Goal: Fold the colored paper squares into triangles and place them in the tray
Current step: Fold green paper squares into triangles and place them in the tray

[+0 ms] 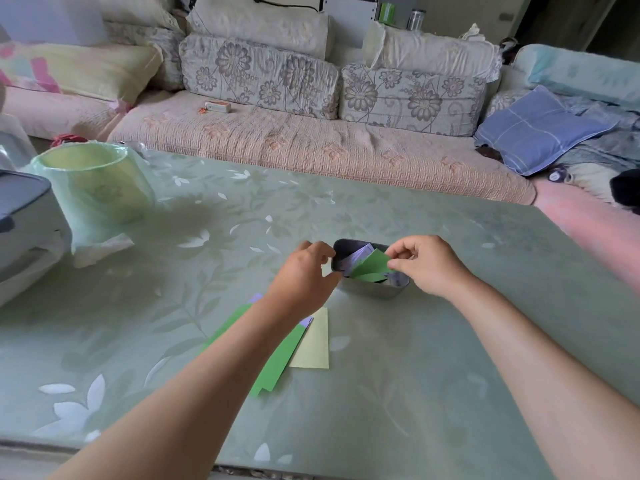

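My right hand (426,265) is closed in a pinch, thumb and forefinger nipping the right corner of a folded green paper (372,265), the other fingers curled in behind them. That piece hangs over the small dark tray (369,289), its lower edge already down among what lies inside, a pale lavender piece (356,255) leaning against the far wall just beside it. My left hand (304,271) is curled round the tray's left end, fingertips at the far rim and thumb at the near rim, with a sliver of tabletop showing through the gap in my grasp. Under my left forearm lie the sheets not yet folded: green sheets (277,358) fanned out flat, a yellow sheet (311,341) to their right touching them, and a lavender edge (256,298) peeking out at the far side. All this sits on a table (433,375) under a glossy pale green cover printed with leaves and white flowers. At the left of the table stands a green bin (93,181) lined with a thin bag, and beside it part of a white and grey appliance (20,220). Beyond the table runs a sofa (311,147) in pinkish quilted fabric with flowered back cushions, a small box (218,106) on its seat and a blue pillow (540,129) toward the right
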Tool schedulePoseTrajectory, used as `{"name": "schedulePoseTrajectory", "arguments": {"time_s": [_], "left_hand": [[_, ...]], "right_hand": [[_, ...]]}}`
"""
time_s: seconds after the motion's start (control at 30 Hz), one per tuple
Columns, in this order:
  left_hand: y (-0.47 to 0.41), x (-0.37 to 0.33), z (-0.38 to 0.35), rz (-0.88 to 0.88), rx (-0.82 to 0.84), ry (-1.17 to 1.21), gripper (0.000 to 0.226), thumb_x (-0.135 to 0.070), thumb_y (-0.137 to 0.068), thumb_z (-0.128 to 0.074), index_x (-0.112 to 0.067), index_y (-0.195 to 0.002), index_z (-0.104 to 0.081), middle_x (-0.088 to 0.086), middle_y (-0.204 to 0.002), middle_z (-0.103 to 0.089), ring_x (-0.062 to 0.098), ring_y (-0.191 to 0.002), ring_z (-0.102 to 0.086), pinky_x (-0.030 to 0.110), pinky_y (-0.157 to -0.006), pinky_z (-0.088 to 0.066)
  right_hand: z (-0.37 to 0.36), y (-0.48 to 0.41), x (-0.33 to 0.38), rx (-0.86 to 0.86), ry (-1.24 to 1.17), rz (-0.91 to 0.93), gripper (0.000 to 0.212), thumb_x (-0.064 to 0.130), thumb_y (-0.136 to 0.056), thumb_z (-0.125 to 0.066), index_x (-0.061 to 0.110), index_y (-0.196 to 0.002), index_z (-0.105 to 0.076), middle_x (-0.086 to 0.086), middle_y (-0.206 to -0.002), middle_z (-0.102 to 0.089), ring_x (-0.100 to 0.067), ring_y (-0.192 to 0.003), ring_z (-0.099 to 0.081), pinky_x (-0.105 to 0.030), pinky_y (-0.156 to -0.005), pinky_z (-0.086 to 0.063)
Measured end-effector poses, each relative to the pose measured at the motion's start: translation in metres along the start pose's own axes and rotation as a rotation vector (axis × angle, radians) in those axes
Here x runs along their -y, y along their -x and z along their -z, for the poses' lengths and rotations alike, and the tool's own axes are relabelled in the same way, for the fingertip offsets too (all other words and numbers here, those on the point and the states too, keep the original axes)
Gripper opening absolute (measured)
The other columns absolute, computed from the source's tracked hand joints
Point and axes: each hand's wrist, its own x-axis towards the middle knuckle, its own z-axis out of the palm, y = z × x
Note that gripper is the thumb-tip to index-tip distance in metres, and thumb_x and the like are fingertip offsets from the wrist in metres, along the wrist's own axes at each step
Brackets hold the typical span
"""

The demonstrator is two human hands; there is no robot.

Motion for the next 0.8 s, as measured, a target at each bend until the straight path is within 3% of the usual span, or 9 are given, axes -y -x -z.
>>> {"name": "schedulePoseTrajectory", "arguments": {"time_s": [0.1,0.17,0.37,0.57,0.67,0.8], "left_hand": [[-0.002,0.005,-0.008,0.051,0.087,-0.024,0.059,-0.034,-0.088,-0.069,-0.017,-0.141,-0.048,0.004,-0.132,-0.050,0.021,-0.113,-0.058,0.026,-0.091,-0.044],[-0.003,0.004,-0.014,0.060,0.118,-0.025,0.062,-0.036,-0.088,-0.069,-0.016,-0.142,-0.046,0.005,-0.133,-0.050,0.023,-0.115,-0.057,0.032,-0.097,-0.045],[-0.004,0.000,-0.019,0.053,0.083,-0.014,0.037,-0.030,-0.085,-0.068,-0.014,-0.117,-0.058,0.005,-0.112,-0.056,0.023,-0.098,-0.060,0.036,-0.088,-0.048],[-0.003,0.003,-0.020,0.041,0.071,0.000,0.045,-0.036,-0.085,-0.069,-0.015,-0.123,-0.057,0.002,-0.113,-0.056,0.021,-0.097,-0.060,0.037,-0.087,-0.049],[-0.004,0.004,-0.020,0.034,0.065,0.000,0.044,-0.039,-0.085,-0.070,-0.016,-0.121,-0.057,0.002,-0.112,-0.057,0.021,-0.096,-0.061,0.036,-0.086,-0.049],[-0.004,0.004,-0.020,0.040,0.062,-0.006,0.041,-0.039,-0.086,-0.069,-0.015,-0.118,-0.058,0.003,-0.110,-0.057,0.021,-0.095,-0.061,0.038,-0.085,-0.050]], "right_hand": [[0.000,-0.006,0.001,0.101,0.100,0.009,0.025,0.011,-0.081,-0.076,0.034,-0.073,-0.070,0.013,-0.069,-0.068,-0.006,-0.065,-0.060,-0.031,-0.073,-0.053],[0.000,-0.009,0.003,0.146,0.198,0.018,0.025,0.013,-0.082,-0.075,0.035,-0.074,-0.068,0.015,-0.074,-0.068,-0.007,-0.073,-0.063,-0.030,-0.077,-0.052],[-0.007,-0.012,0.018,0.197,0.560,0.082,0.016,0.030,-0.082,-0.067,0.035,-0.097,-0.066,0.017,-0.092,-0.065,-0.016,-0.095,-0.060,-0.028,-0.084,-0.045],[-0.017,-0.016,0.020,0.199,0.651,0.129,0.026,0.052,-0.086,-0.066,0.026,-0.089,-0.063,0.009,-0.095,-0.066,-0.023,-0.098,-0.059,-0.034,-0.096,-0.041],[-0.019,-0.019,0.019,0.185,0.613,0.131,0.030,0.053,-0.083,-0.070,0.031,-0.101,-0.065,0.011,-0.107,-0.066,-0.021,-0.107,-0.059,-0.034,-0.100,-0.039],[-0.021,-0.021,0.019,0.203,0.540,0.082,0.036,0.056,-0.081,-0.071,0.027,-0.103,-0.069,0.012,-0.104,-0.071,-0.018,-0.104,-0.062,-0.032,-0.098,-0.039]]}}
